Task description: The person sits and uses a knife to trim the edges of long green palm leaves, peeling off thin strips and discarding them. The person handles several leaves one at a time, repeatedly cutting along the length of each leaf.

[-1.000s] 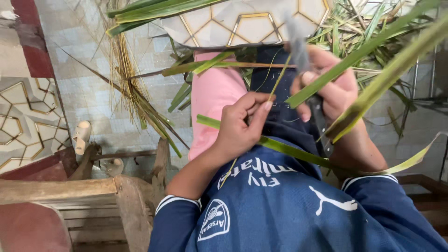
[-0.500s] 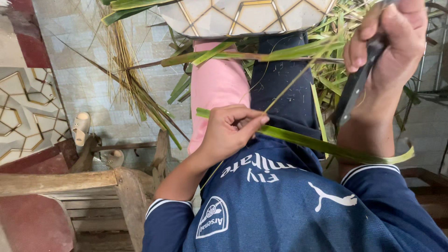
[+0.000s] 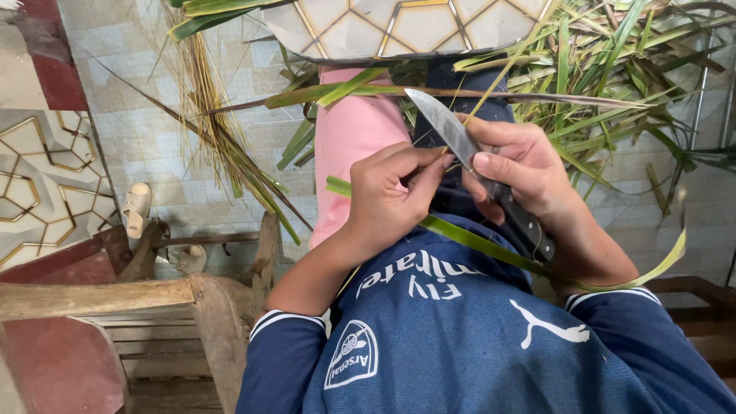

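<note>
We have our left hand (image 3: 391, 195) and right hand (image 3: 529, 180) side by side above our lap, fingertips nearly meeting. The knife (image 3: 468, 157) sits in the right hand, its blade slanting up and to the left, past the left thumb. A long leaf strip (image 3: 475, 244) runs under both hands, from left of the left hand out to the far right (where it curls upward). Beyond the hands lies a heap of leaves (image 3: 606, 69), mostly to the right. A bundle of dry strands (image 3: 218, 138) hangs to the left. A wooden bench (image 3: 115, 295) stands at lower left, beside our left arm.
</note>
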